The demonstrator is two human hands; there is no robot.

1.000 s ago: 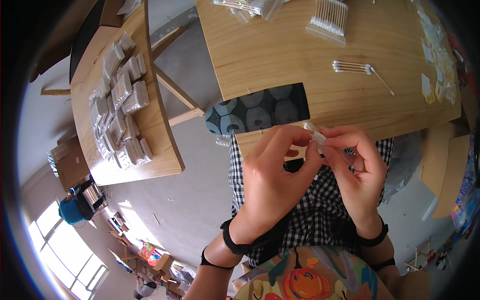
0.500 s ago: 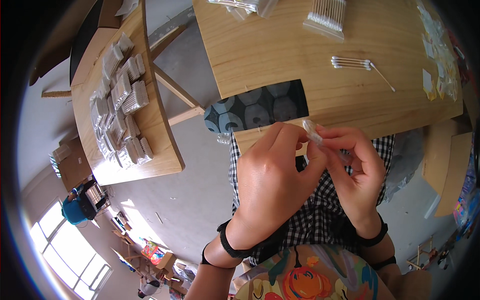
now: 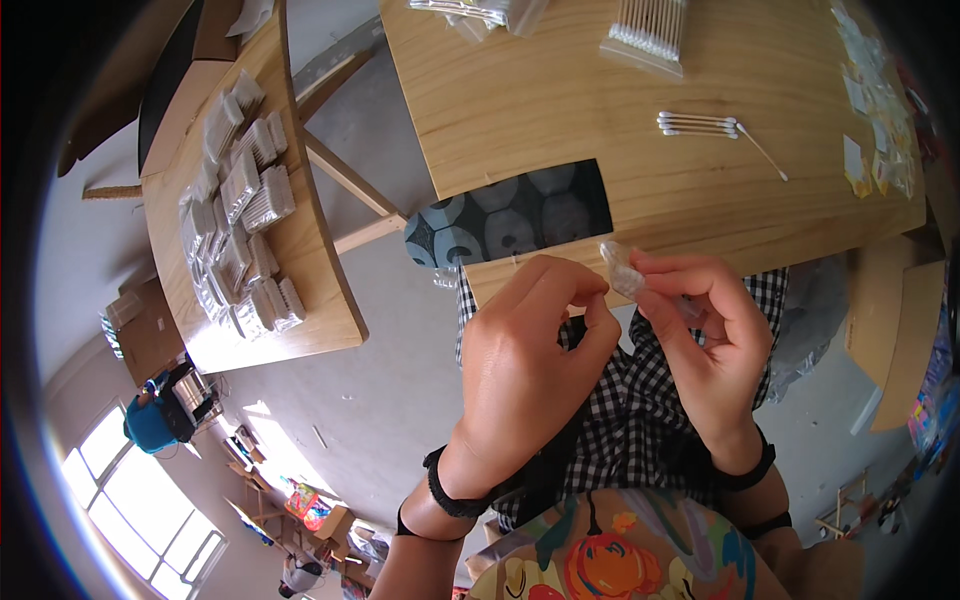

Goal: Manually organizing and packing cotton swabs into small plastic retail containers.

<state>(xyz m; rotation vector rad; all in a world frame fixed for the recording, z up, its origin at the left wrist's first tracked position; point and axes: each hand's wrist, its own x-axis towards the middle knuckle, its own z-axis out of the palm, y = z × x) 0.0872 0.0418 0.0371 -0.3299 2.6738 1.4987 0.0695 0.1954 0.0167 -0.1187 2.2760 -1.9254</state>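
Note:
Both my hands are raised close together over my lap, just below the near edge of a wooden table. My right hand pinches a small clear plastic packet between thumb and fingers. My left hand is curled beside it, its fingertips pinched together just left of the packet; whether they touch it I cannot tell. On the table beyond lie a few loose cotton swabs and a clear box of cotton swabs.
A dark patterned mat lies on the table's near edge. Small flat packets are spread along the table's right side. A second wooden table on the left holds several clear swab packs. Grey floor lies between the tables.
My left hand's fingers have drawn slightly away from the packet's top. The packet stays pinched in my right hand, in about the same place.

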